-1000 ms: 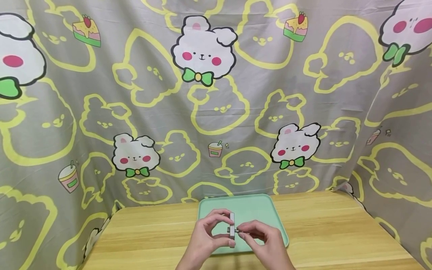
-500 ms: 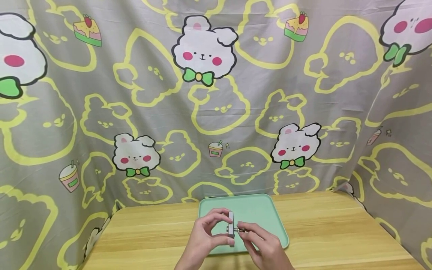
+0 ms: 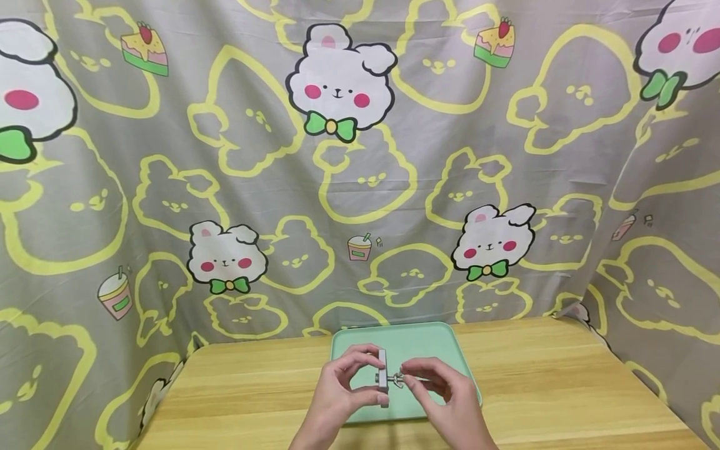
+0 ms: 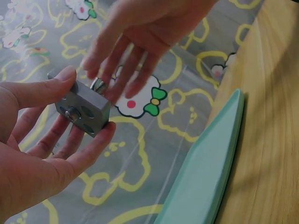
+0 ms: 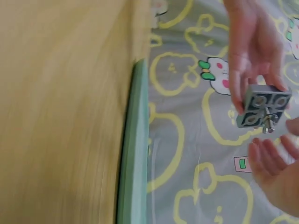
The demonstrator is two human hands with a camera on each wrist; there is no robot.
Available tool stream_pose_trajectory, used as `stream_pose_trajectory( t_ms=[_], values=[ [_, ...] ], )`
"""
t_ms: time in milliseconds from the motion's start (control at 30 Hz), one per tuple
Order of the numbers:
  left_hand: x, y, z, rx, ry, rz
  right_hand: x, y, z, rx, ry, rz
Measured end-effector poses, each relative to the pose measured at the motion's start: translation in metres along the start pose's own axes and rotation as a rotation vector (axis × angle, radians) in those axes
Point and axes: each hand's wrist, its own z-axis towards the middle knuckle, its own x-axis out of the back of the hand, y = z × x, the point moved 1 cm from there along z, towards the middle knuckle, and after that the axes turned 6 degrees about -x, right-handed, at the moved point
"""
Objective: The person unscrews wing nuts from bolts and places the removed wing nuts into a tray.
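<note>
Head view: block [image 3: 383, 376] in left hand [image 3: 335, 392]

We'd call this a homey little nook walled in with cloth.
Behind the work and along both sides we've got grey printed cloth [image 3: 360, 194], hanging in soft folds and creases, covered in white bunny heads [image 3: 340, 87] with green bows, yellow outline critters, cake slices [image 3: 495, 44] and drink cups [image 3: 360, 248], so it's way more bedroom-cute than lab or workshop. Inside that we see one table [image 3: 242, 390] with a light wood-grain top, plus a plain mint-green tray [image 3: 419, 344] sitting on it. Whether it's in an actual home or some other room, we honestly can't tell.
</note>
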Motion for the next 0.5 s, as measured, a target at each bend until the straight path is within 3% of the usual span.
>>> stream_pose_trajectory(
  t_ms=[100, 200, 367, 500],
  values=[
    [-0.002, 0.001, 0.0, 0.0, -0.005, 0.023, 0.004, -0.001, 0.003, -0.336, -0.029, 0.202],
    [-0.004, 0.002, 0.001, -0.002, -0.015, 0.044, 0.008, 0.001, 0.005, -0.533, -0.092, 0.346],
    [-0.007, 0.002, 0.0, -0.003, -0.03, 0.058, 0.012, 0.005, 0.007, -0.661, -0.228, 0.439],
    [-0.008, 0.0, 0.001, -0.011, -0.045, 0.067, 0.012, 0.007, 0.006, -0.675, -0.241, 0.443]
  ],
)
